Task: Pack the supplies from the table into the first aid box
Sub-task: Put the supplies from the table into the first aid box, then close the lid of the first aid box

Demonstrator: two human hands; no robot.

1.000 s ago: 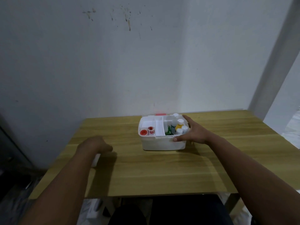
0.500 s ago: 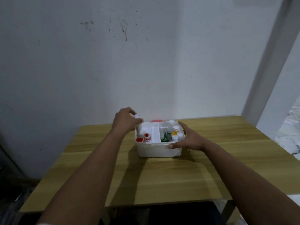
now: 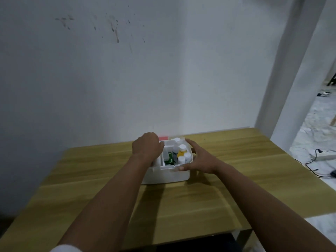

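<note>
The white first aid box (image 3: 163, 176) stands open on the wooden table (image 3: 236, 188), near the back wall. Its right compartment holds several white-capped bottles (image 3: 182, 147), a yellow one (image 3: 180, 154) and a green packet (image 3: 170, 160). My left hand (image 3: 147, 148) is curled down over the box's left compartment and hides what lies there. The small white bottle it carried cannot be seen under the fingers. My right hand (image 3: 198, 159) grips the box's right wall, thumb on the front rim.
A red tab (image 3: 163, 138) shows at the box's back edge. The wall is just behind the table. A white pillar (image 3: 291, 88) stands at the right, with a power strip and cables (image 3: 325, 157) on the floor beyond.
My left hand picked a small white bottle up from the table's left side, carried it to the box and has lowered into the left compartment. The right hand stayed on the box.
</note>
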